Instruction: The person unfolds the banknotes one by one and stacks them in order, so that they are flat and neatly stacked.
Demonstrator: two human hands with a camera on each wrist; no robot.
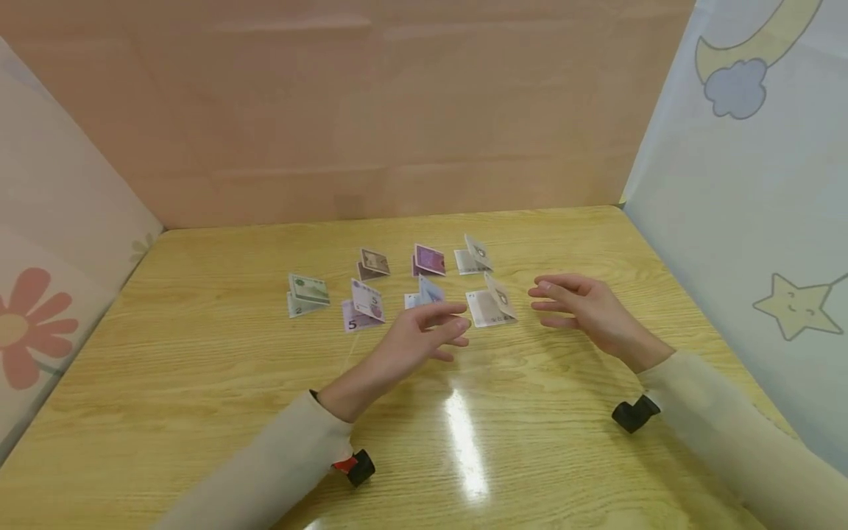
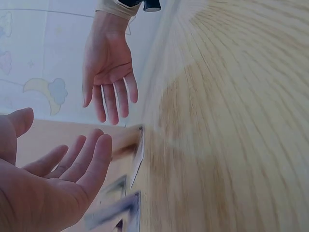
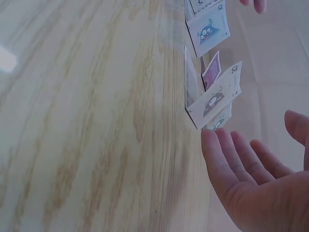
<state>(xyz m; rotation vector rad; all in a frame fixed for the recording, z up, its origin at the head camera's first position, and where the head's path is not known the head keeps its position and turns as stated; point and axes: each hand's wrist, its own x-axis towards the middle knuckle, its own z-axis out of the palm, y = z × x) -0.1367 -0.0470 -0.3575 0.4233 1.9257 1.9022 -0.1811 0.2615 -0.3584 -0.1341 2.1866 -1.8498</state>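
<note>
Closest to where I stand, two pale sleeves (image 1: 265, 467) reach over the wooden table (image 1: 556, 464). The left hand (image 1: 419, 340), fingers loose and grasping nothing, hovers before the folded blue note (image 1: 432, 288), partly hiding it; the right hand (image 1: 586, 308), likewise relaxed and holding nothing, is just right of the front white note (image 1: 486, 308). Leftward stand the purple note (image 1: 366, 300) marked 5 and the green note (image 1: 310, 290). Behind sit the brown note (image 1: 375, 262), magenta note (image 1: 430, 259) and rear white note (image 1: 470, 262), then a peach backdrop (image 1: 397, 132)
</note>
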